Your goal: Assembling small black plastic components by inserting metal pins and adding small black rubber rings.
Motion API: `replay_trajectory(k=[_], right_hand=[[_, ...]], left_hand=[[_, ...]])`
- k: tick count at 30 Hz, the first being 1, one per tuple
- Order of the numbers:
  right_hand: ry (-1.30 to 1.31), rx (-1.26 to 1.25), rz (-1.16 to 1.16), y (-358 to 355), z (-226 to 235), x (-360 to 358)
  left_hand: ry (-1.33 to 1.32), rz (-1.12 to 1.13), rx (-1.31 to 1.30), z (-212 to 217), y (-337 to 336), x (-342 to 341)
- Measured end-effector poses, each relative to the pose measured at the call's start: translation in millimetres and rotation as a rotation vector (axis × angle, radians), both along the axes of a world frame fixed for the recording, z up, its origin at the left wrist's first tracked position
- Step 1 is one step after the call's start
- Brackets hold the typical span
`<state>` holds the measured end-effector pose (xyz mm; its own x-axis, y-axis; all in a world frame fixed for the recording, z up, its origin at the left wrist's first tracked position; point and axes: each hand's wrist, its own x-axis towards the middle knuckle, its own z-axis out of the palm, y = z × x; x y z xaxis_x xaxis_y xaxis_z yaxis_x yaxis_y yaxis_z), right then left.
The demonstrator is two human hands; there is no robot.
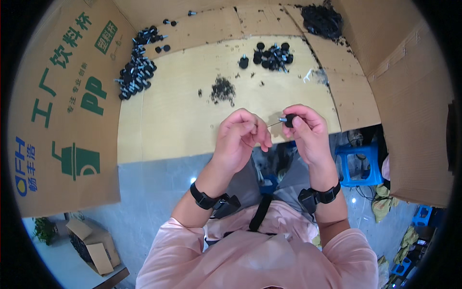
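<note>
Cardboard walls (67, 111) box in a pale worktop (183, 111), and the person stands over its near edge with both hands raised side by side. On the far side lie a long heap of black knobs with metal stems (136, 72) at left, a smaller cluster (272, 55) ahead, and a patch of dark crumbs (223, 90) between. The right hand (308, 132) pinches a small black knob (288, 120) at its fingertips. A thin metal pin (274, 124) runs sideways from it toward the left hand (240, 137), whose fingers curl closed, seemingly around the pin's other end. Nothing stands between the hands.
</note>
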<state>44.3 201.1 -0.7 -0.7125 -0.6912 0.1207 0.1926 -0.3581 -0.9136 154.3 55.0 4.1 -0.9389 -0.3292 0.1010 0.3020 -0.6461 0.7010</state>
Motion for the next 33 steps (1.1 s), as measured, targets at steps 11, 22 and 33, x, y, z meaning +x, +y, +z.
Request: replay_trajectory(k=[11, 22, 33], right_hand=[[0.287, 0.151, -0.187, 85.3, -20.5, 44.6], [0.619, 0.278, -0.183, 154.2, -17.2, 15.9], [0.588, 0.229, -0.33, 140.5, -34.8, 12.9]], left_hand=[[0.131, 0.2, 0.372, -36.9, 23.1, 61.8], [0.288, 0.215, 0.317, -21.6, -35.0, 124.4], [0.249, 0.624, 0.13, -18.5, 1.9, 109.7]])
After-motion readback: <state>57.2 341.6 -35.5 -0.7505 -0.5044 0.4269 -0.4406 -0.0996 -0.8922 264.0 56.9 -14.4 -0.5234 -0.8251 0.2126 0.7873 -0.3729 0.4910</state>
